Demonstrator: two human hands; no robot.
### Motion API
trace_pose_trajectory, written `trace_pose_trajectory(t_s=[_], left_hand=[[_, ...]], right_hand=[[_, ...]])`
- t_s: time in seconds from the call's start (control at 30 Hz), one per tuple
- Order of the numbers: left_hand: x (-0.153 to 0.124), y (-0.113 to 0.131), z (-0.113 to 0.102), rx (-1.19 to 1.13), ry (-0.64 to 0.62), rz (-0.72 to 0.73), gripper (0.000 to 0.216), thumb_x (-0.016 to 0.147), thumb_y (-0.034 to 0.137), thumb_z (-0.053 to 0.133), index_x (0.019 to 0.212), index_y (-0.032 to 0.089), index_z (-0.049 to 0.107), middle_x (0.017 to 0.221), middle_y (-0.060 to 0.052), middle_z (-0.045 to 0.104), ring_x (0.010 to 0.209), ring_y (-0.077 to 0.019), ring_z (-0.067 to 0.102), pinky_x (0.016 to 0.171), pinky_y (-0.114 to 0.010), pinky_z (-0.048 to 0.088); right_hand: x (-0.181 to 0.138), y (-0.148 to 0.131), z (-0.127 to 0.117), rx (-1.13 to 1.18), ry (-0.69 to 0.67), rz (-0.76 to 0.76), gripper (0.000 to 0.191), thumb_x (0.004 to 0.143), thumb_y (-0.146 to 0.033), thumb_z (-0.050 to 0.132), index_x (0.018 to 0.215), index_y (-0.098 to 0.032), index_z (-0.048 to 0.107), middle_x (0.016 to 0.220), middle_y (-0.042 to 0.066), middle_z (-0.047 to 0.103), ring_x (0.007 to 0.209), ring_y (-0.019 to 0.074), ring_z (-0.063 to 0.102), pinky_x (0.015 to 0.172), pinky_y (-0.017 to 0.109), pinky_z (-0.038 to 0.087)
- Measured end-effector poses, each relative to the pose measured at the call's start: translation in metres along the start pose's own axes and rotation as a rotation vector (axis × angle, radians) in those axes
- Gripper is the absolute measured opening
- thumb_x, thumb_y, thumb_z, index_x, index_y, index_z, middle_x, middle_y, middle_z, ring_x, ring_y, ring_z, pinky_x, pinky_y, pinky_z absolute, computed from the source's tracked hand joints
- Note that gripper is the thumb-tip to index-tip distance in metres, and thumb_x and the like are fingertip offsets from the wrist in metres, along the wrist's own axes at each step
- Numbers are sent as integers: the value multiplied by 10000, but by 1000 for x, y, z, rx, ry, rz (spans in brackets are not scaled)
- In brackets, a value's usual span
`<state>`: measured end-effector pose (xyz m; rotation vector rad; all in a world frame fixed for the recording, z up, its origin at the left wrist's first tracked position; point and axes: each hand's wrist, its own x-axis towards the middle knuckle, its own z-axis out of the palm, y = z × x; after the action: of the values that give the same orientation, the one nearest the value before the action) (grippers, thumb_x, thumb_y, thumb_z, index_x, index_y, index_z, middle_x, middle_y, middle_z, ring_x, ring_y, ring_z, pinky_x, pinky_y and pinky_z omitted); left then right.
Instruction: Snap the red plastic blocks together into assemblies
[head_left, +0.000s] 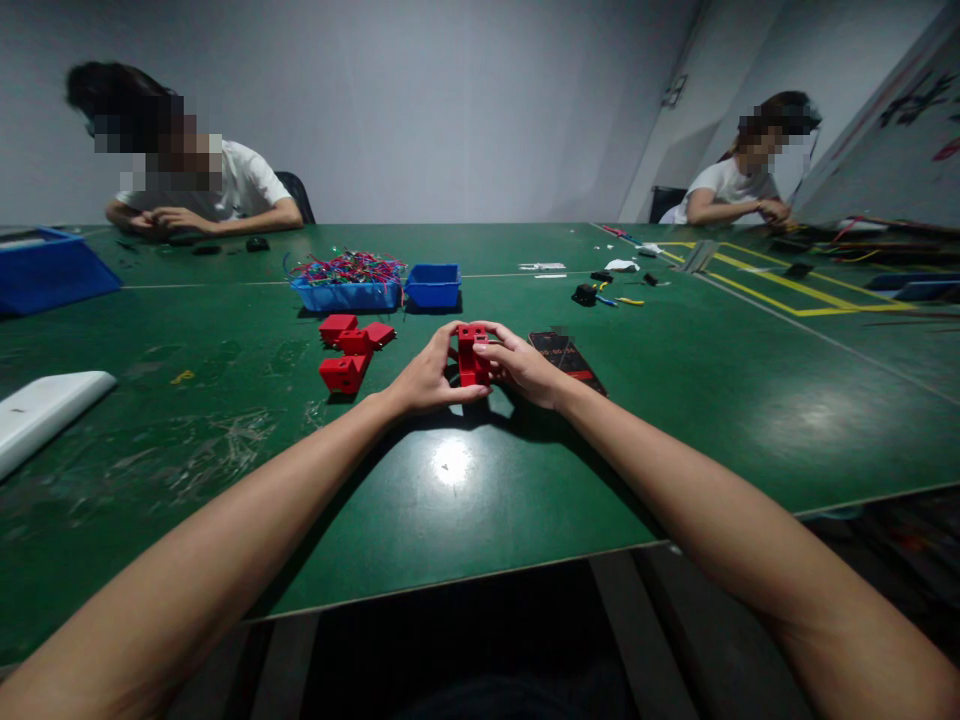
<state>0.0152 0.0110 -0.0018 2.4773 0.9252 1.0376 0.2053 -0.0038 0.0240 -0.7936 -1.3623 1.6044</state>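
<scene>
Between my two hands is a red block-shaped part (pixel 471 362) with square openings in its top, just over the green table (pixel 420 520). My left hand (pixel 431 375) grips it from the left, thumb along the near bottom side and fingers behind. From the right, my right hand (pixel 525 368) closes on the same part, its fingers and thumb pressed against the side and front. Fingers hide some of its faces. Left of my hands lie several similar red blocks (pixel 346 374) in a loose cluster. Beside my right hand rests a phone (pixel 577 365) showing a timer.
Beyond the red blocks stand a blue tray (pixel 345 297) heaped with coloured wires and a smaller blue bin (pixel 433 288). Pliers (pixel 619 300) and small black parts (pixel 584 294) lie farther right. A white slab (pixel 49 410) is at left. Two people sit across the table.
</scene>
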Motion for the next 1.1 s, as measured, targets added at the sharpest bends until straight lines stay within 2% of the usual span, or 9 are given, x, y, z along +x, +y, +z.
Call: trace_pose_trajectory(t_s=[0.2,0.33,0.43,0.5,0.53,0.63,0.77,0.9,1.1], left_hand=[[0,1,0,-10,6,4,915,698,499,753,1415,201,268,1385,-168,448,1193,-292,555,1002,-450,490],[0,3,-1,13,-33,-55,924,697,574,724,1407,167,296,1387,-188,442,1150,-303,575,989,-468,490],[1,2,-2,11,-16,-111,662,893,597,441,1372,146,368,1365,-181,480,1128,-278,585,1008,-470,467],[3,-1,-2,45,88,-174,536,979,499,229,1305,134,447,1312,-171,529,1173,-263,559,1041,-459,438],[4,-2,-3,92,148,-217,515,987,461,203,1267,128,480,1278,-172,551,1190,-265,546,1048,-458,429],[5,-6,-4,330,214,-340,420,957,367,307,1222,120,520,1251,-187,568,1195,-303,535,1022,-486,433],[3,-11,-5,567,134,-404,467,878,307,429,1290,96,496,1364,-221,507,1294,-361,462,1058,-526,389],[0,-20,-3,591,111,-511,640,832,413,523,1365,69,434,1484,-271,392,1410,-437,319,1116,-603,295],[2,-27,-5,594,69,-628,783,828,553,508,1422,60,380,1558,-282,270,1471,-475,165,1131,-636,238]], right_hand=[[-2,-1,2,-25,-1,-41,476,724,-306,731,1151,-275,522,877,-33,661,690,112,603,634,245,482],[1,2,1,-27,48,-17,449,709,-324,741,1102,-250,537,841,-35,655,670,109,607,621,244,481],[3,4,1,-11,65,4,442,685,-337,762,1057,-235,547,795,-47,639,649,102,600,615,238,481],[3,6,1,-9,60,3,436,680,-338,769,1043,-232,551,777,-53,633,649,99,597,616,234,484],[3,6,1,-8,55,1,430,687,-339,767,1044,-232,553,783,-52,636,657,99,599,621,235,487],[3,7,1,-9,39,0,421,709,-347,756,1060,-232,554,829,-35,651,696,110,613,648,248,497],[3,7,1,-20,28,3,442,711,-361,760,1080,-233,553,849,-25,651,724,121,620,661,256,497],[3,7,1,-24,29,4,437,710,-365,761,1076,-240,556,830,-29,648,716,119,616,653,251,497],[1,6,1,-33,20,6,429,729,-363,751,1088,-231,558,852,-21,656,717,115,619,646,248,501]])
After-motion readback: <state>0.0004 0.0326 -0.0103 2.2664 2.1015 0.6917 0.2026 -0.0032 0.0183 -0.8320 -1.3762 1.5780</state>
